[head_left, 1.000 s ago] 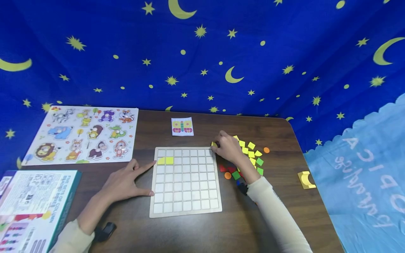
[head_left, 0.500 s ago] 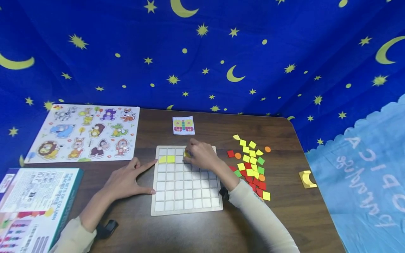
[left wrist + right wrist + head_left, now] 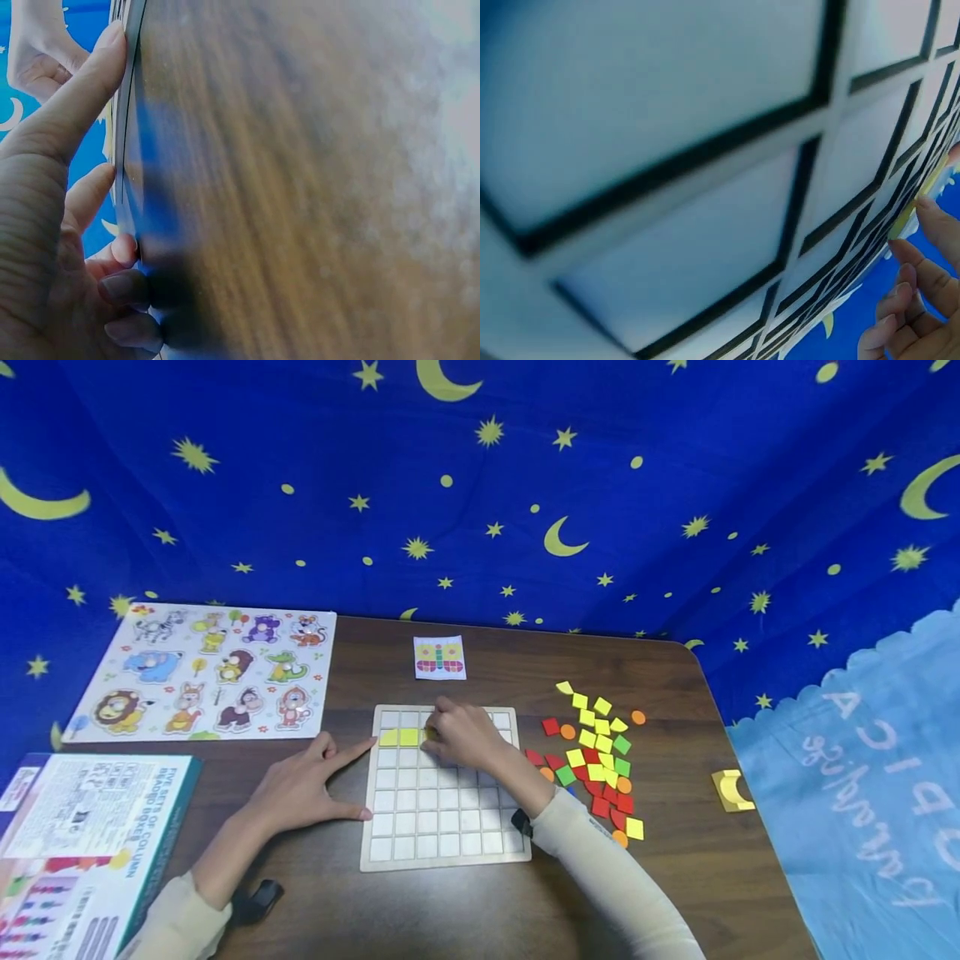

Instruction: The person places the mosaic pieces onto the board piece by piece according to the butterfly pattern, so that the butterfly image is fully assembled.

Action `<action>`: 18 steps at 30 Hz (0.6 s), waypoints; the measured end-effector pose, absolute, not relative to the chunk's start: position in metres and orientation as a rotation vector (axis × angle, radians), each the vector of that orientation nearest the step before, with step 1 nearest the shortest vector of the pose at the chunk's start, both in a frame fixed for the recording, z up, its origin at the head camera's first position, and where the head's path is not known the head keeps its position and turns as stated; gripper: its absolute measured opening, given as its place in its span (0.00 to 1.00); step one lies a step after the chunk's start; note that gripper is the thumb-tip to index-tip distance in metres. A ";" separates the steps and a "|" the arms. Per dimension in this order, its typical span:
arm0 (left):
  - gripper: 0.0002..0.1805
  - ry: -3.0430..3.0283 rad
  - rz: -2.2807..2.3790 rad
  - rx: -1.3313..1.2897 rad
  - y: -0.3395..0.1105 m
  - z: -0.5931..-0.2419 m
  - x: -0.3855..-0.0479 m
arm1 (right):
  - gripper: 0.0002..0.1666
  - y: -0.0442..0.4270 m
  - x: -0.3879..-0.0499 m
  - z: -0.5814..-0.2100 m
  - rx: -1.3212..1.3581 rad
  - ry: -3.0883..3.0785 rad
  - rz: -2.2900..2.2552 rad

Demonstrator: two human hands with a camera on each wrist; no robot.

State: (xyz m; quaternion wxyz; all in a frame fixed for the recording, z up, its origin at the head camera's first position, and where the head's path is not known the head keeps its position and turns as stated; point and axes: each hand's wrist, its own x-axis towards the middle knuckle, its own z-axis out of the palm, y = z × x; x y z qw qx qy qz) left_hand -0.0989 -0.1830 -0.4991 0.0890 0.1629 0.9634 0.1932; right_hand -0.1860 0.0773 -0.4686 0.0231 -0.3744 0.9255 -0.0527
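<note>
A square wooden grid board [image 3: 446, 865] with white cells lies mid-table. Two yellow tiles [image 3: 408, 737] sit side by side in its second row, at the left. My right hand [image 3: 467, 735] is over the upper part of the board, pinching a yellow tile [image 3: 904, 221] between thumb and forefinger, just right of those two. The fingers largely cover this tile in the head view. My left hand [image 3: 300, 785] touches the board's left edge with thumb and forefinger extended. In the left wrist view the thumb [image 3: 111, 49] rests against the edge; other fingers bend loosely.
Loose yellow, red, green and orange pieces [image 3: 587, 738] are scattered right of the board. Behind it lies a small butterfly picture card [image 3: 439, 658]. An animal puzzle board [image 3: 206, 672] and a box [image 3: 90, 852] occupy the left; a yellow cutout piece [image 3: 732, 790] lies far right.
My right hand has moved left from beside the loose pieces to the board's second row, carrying a yellow tile. The left hand has stayed at the board's left edge.
</note>
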 end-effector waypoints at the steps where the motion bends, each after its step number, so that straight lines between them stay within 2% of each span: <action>1: 0.57 2.867 0.575 0.487 -0.183 -0.499 -0.099 | 0.16 0.079 -0.186 -0.469 -1.157 2.863 -0.167; 10: 0.57 2.860 0.571 0.485 -0.182 -0.497 -0.100 | 0.10 0.085 -0.185 -0.469 -1.167 2.847 -0.237; 18: 0.57 2.864 0.571 0.482 -0.183 -0.497 -0.099 | 0.08 0.079 -0.184 -0.470 -1.203 2.849 -0.180</action>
